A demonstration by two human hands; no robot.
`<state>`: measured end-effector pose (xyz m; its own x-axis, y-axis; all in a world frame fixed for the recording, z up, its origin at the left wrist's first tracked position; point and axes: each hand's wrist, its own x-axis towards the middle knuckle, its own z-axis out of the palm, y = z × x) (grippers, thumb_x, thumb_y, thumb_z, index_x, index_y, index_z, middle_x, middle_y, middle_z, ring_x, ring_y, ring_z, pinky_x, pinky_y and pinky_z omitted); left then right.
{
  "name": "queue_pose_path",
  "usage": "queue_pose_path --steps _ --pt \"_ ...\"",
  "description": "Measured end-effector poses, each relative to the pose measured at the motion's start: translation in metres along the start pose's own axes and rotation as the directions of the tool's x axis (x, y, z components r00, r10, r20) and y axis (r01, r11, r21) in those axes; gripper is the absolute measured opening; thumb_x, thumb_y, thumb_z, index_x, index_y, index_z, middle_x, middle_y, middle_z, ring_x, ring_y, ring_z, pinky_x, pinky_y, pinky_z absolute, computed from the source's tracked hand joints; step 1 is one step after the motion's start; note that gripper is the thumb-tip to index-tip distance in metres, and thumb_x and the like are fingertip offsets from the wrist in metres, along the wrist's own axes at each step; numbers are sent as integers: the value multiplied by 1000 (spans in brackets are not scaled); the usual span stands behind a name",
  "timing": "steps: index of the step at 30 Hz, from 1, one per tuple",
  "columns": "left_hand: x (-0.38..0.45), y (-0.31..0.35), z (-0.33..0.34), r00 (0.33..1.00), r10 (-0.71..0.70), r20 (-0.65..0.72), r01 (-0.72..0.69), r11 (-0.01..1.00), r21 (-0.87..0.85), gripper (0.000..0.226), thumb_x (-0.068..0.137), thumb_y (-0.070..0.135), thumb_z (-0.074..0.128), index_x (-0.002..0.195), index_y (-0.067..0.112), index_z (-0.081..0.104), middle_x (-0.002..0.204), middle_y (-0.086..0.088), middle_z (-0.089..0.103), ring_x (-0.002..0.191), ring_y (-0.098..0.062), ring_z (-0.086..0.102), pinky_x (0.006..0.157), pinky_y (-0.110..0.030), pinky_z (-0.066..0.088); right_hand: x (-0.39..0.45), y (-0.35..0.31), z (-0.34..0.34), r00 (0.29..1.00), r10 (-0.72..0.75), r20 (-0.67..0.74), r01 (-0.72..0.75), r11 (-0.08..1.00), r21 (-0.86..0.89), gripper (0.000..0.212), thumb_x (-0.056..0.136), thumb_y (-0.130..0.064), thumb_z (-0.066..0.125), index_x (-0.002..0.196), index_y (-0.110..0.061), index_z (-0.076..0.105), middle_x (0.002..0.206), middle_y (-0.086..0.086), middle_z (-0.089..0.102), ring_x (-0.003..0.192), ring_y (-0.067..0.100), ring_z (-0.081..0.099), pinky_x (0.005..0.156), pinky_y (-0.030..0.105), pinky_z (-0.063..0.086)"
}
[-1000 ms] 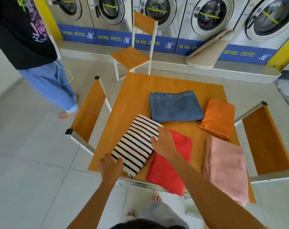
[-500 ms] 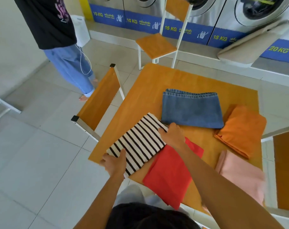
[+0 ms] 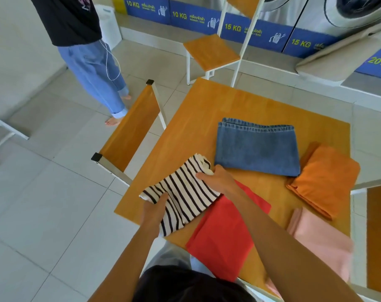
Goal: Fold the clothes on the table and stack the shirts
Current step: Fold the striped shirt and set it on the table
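Observation:
A folded black-and-white striped shirt [image 3: 185, 192] is held at the near left corner of the orange table [image 3: 207, 110]. My left hand [image 3: 153, 211] grips its near left edge, and my right hand [image 3: 218, 178] grips its far right edge. The shirt looks bunched and lifted a little, overlapping a folded red shirt [image 3: 226, 232]. Folded blue jeans [image 3: 258, 147] lie behind them. A folded orange garment [image 3: 325, 175] and a folded pink garment [image 3: 320, 243] lie on the right.
A chair back [image 3: 130, 131] stands against the table's left side, another chair [image 3: 213, 52] at its far end, and a third [image 3: 379, 236] on the right. A person in blue jeans [image 3: 93, 70] stands at the left. Washing machines [image 3: 346, 12] line the back wall.
Both hands have closed on the striped shirt, which has gone from lying flat to bunched and raised. The view has swung left and down.

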<state>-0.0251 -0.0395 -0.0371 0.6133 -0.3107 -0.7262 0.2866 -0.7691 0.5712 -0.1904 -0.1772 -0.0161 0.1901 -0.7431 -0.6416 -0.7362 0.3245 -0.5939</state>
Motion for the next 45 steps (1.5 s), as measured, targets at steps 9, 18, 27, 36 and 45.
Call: queue_pose_path --steps 9,18,27,36,45 --pt "48 65 -32 987 110 121 -115 993 39 62 89 56 53 138 20 43 142 -10 50 122 -33 53 103 -52 42 4 -18 -17 987 126 98 -158 855 493 62 73 -47 79 120 -17 50 118 2 63 101 17 65 73 33 56" --pt "94 219 -3 920 239 310 -208 969 -130 36 88 53 51 103 22 63 97 -2 68 84 -19 66 70 -37 53 25 -91 -88 995 88 51 -91 550 830 57 69 -39 86 115 -19 58 105 3 76 92 24 75 72 47 62" --pt "136 379 108 765 525 373 -504 849 -160 26 91 43 49 117 39 51 98 18 60 92 -6 60 65 -25 45 127 -150 -201 979 55 -196 136 540 831 58 75 -34 82 123 -15 56 117 8 71 104 29 70 83 51 60" --pt "205 390 200 636 603 482 -763 586 275 52 91 32 59 139 23 41 130 -6 56 110 -24 59 88 -37 54 228 -99 -190 872 294 -391 -87 880 466 29 88 -20 67 108 -4 53 109 13 62 76 13 56 59 26 49" --pt "218 355 220 361 771 526 -925 226 304 43 99 20 49 142 15 42 149 -8 39 134 -25 44 108 -40 41 255 -72 -157 808 293 -512 -102 924 368 63 90 -49 60 139 -16 36 121 9 59 95 23 63 71 39 60"
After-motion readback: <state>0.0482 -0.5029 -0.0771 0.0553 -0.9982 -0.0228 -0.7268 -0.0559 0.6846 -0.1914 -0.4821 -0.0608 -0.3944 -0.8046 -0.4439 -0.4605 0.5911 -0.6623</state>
